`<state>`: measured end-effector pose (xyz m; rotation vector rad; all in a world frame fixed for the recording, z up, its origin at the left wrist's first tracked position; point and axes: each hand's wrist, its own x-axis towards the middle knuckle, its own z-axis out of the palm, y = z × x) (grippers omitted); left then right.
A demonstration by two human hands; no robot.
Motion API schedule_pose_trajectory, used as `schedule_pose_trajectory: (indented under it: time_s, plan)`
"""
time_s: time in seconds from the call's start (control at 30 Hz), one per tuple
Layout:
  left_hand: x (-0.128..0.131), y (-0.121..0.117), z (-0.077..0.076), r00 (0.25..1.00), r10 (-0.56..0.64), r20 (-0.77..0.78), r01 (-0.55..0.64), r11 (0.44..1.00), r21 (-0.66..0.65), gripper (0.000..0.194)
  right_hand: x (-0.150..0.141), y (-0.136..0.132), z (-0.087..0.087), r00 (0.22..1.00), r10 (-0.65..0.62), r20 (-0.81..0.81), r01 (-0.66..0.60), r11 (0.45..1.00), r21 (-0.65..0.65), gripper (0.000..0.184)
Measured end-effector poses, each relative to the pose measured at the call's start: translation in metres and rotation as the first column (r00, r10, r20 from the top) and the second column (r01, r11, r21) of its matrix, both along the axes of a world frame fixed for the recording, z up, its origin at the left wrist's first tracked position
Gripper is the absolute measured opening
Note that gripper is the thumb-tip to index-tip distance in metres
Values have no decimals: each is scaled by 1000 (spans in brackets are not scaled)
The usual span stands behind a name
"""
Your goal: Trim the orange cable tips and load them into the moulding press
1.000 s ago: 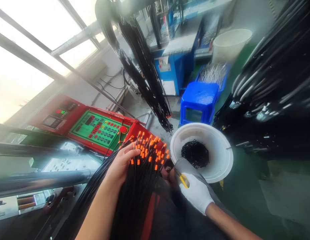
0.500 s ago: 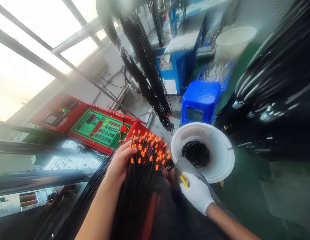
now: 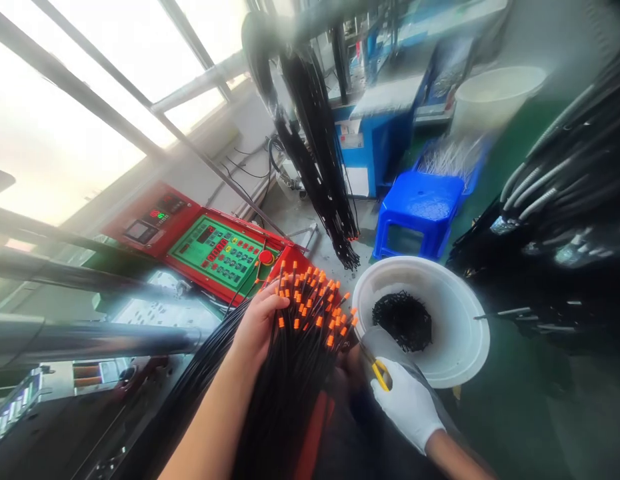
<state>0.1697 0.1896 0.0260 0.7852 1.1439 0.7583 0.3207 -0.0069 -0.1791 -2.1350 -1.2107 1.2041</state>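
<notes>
My bare left hand [image 3: 263, 320] is wrapped around a thick bundle of black cables [image 3: 285, 373] near its upper end. Many of the cables end in small orange caps [image 3: 310, 293], which fan out beyond my thumb. My right hand [image 3: 410, 403], in a white glove, is closed around yellow-handled cutters [image 3: 381, 375] just right of the bundle, over my lap. The tool's dark tip points up and left, apart from the caps; whether its jaws are open is too blurred to see. A white basin [image 3: 463, 363] with short black cut pieces [image 3: 403, 320] stands beyond that hand.
A red control box [image 3: 140, 230] with a green panel [image 3: 215, 257] stands to the left. More black cables hang ahead [image 3: 320, 153] and at the right [image 3: 565, 213]. Behind the basin are a blue stool [image 3: 423, 193] and a pale tub [image 3: 500, 90].
The whole view has shifted, so the scene sits farther right and slightly lower. Both hands keep their hold on the cable bundle and the cutters, with little visible change between them.
</notes>
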Motion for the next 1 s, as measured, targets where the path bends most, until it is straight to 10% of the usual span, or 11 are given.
schedule_pose_trajectory:
  time_s: [1.0]
  plan:
    - [-6, 3, 13, 998, 36, 46, -42, 992, 120, 48, 7, 13, 26, 999, 7, -52, -4, 998, 58, 14]
